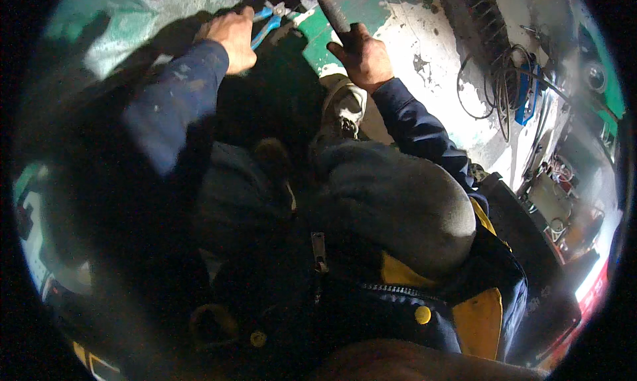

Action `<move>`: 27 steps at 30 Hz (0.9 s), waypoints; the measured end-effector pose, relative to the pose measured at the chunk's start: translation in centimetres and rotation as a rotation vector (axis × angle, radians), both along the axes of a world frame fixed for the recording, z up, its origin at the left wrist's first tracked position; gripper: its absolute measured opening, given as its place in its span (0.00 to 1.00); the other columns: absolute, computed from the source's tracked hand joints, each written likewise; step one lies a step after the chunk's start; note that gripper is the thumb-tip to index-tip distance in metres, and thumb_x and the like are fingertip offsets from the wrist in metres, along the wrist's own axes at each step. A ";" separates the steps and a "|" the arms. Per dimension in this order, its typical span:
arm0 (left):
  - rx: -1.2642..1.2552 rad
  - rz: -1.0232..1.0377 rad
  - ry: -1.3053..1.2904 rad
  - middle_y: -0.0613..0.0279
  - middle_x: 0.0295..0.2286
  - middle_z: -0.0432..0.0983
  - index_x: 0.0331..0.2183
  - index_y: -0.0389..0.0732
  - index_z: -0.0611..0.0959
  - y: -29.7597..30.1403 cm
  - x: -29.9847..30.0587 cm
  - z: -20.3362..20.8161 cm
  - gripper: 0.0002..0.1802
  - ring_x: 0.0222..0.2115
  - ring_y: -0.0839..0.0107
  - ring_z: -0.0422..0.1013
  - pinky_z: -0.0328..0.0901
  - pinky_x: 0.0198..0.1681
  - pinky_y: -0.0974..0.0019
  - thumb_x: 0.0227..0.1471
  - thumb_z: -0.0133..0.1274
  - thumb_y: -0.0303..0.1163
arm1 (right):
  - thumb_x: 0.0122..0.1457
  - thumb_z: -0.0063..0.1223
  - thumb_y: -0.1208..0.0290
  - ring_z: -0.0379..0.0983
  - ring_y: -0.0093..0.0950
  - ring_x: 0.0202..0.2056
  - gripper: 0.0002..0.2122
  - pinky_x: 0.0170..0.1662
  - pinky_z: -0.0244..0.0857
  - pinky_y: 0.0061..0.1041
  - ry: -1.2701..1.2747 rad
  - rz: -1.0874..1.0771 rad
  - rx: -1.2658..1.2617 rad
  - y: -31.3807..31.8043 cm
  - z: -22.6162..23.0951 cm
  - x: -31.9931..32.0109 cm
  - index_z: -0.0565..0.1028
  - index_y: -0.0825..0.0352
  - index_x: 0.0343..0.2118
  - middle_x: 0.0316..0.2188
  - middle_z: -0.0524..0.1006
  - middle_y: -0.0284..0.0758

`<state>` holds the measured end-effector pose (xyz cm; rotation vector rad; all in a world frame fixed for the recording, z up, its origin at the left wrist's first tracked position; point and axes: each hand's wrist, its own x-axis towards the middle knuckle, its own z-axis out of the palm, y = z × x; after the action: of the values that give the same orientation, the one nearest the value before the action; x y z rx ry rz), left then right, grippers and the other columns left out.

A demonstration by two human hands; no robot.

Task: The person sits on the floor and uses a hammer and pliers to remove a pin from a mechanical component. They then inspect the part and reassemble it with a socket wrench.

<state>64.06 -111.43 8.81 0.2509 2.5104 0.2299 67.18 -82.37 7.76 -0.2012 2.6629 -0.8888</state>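
"What lies nearest?"

"Along the bottom, the dark jacket [423, 338] with yellow flaps and a zip. Above it the grey trouser knees [411, 195] fill the centre, then a pale shoe [348, 106] sits between the forearms, so there's little room on the near side of either hand."

"And farther up, to the sides?"

"Right of the right hand [365, 57] there's open room: a worn white-and-green surface [421, 63] reaching toward the looped cable [505, 106] and blue box [527, 96] at right. Left of centre, deep shadow hides the edges."

"How do the grips stand?"

"The right grip is wrapped around a dark rod-like handle [335, 15], thumb out to the left side. The handle slants up toward the top edge; its far end is too dark to name."

"The left one?"

"The left hand [231, 39] is curled about the blue-handled pliers [267, 31], in the upper part of the frame, left of centre. Their handles stand apart, with the metal head pointing right, near the dark handle. How hard that grip presses, I can't tell."
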 end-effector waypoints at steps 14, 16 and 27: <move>-0.009 -0.011 -0.068 0.35 0.49 0.77 0.61 0.30 0.67 -0.5 0.0 -1.2 0.43 0.52 0.39 0.74 0.71 0.57 0.47 0.41 0.60 0.27 | 0.58 0.68 0.60 0.83 0.50 0.33 0.21 0.36 0.76 0.45 0.280 0.054 -0.033 -0.3 4.6 0.0 0.69 0.67 0.44 0.30 0.84 0.46; 0.033 -0.033 0.155 0.35 0.49 0.77 0.64 0.31 0.65 -0.8 0.3 -1.5 0.47 0.51 0.38 0.75 0.71 0.56 0.46 0.41 0.60 0.28 | 0.60 0.65 0.59 0.81 0.53 0.33 0.20 0.36 0.74 0.49 0.169 0.024 -0.027 -0.2 2.9 -0.1 0.69 0.67 0.44 0.30 0.83 0.50; 0.043 -0.013 -0.038 0.37 0.41 0.80 0.58 0.30 0.69 -0.8 -0.6 -1.1 0.41 0.44 0.40 0.78 0.73 0.48 0.46 0.40 0.62 0.28 | 0.62 0.63 0.60 0.81 0.50 0.39 0.17 0.41 0.74 0.45 -0.014 0.078 0.177 0.7 -1.7 -1.1 0.72 0.68 0.43 0.35 0.83 0.51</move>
<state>63.50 -112.23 7.76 0.2780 2.4679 0.2810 66.08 -81.69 6.07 -0.2534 2.6826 -0.6243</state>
